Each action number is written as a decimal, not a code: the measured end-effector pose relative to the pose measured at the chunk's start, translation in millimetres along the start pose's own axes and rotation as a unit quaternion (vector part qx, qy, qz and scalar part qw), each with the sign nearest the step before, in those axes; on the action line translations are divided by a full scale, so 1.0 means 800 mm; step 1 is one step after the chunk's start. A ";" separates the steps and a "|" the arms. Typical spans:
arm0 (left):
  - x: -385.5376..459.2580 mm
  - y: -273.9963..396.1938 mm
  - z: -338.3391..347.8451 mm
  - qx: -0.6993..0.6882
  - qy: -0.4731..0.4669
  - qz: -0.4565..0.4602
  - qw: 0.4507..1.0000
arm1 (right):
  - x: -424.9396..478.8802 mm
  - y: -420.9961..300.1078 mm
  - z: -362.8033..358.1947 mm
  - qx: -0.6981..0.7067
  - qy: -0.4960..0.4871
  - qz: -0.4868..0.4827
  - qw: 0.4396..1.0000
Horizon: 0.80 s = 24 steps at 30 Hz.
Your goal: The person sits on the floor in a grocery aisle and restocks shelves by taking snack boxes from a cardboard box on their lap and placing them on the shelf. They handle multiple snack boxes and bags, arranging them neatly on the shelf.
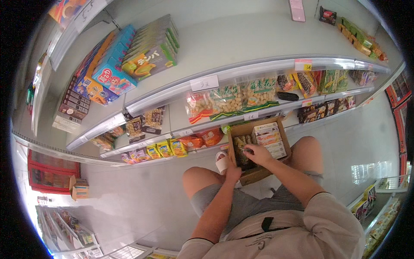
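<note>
An open cardboard box (257, 179) sits between my knees, close to the lower shelves. My left hand (233, 172) grips the near left corner of its wall. Inside, white small cartons (269, 139) are stacked on the right side, several showing printed ends. The left side holds dark and gold snack packs (241, 145). My right hand (258, 154) reaches into the box over these packs, fingers bent at their right edge. Whether the fingers have closed on a pack is hidden by the hand.
Ahead rises a shelf unit (226, 42) bearing boxed biscuits (150, 48), a pink phone-like object (297, 11), and green and gold packs (359, 37). Below hang bags of peanuts (226, 100) and yellow snack bags (165, 148). Another open carton (79, 188) stands on the floor at left.
</note>
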<state>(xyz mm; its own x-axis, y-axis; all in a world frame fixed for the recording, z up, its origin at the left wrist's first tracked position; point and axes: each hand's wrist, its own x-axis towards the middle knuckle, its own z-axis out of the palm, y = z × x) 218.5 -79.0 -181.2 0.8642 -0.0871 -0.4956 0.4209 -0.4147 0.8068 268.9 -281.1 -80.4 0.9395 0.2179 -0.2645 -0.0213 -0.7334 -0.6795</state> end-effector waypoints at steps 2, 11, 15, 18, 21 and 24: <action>-0.001 0.003 -0.001 0.022 0.015 0.005 1.000 | -0.011 0.002 -0.001 -0.024 0.049 -0.033 0.998; 0.022 -0.027 0.024 0.044 0.058 0.079 0.994 | -0.085 -0.059 -0.113 0.143 0.134 0.021 0.980; 0.061 -0.113 0.029 0.193 0.103 0.111 0.969 | -0.109 -0.105 -0.169 0.265 0.178 -0.154 0.935; 0.045 -0.053 0.039 -0.005 0.063 0.095 0.994 | -0.132 -0.164 -0.254 0.197 0.221 -0.226 0.928; 0.018 0.000 0.025 0.003 0.033 0.056 0.998 | -0.107 -0.209 -0.311 0.165 0.285 -0.300 0.895; 0.007 -0.005 0.015 0.016 0.090 0.083 0.992 | -0.042 -0.281 -0.346 0.114 0.360 -0.335 0.863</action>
<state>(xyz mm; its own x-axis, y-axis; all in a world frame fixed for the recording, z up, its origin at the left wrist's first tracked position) 218.7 -88.9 -191.0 0.9573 0.0051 -0.2890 0.2621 -0.4372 0.8604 336.9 -301.8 270.5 0.7341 0.0279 0.6784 0.6202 -0.4341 -0.6533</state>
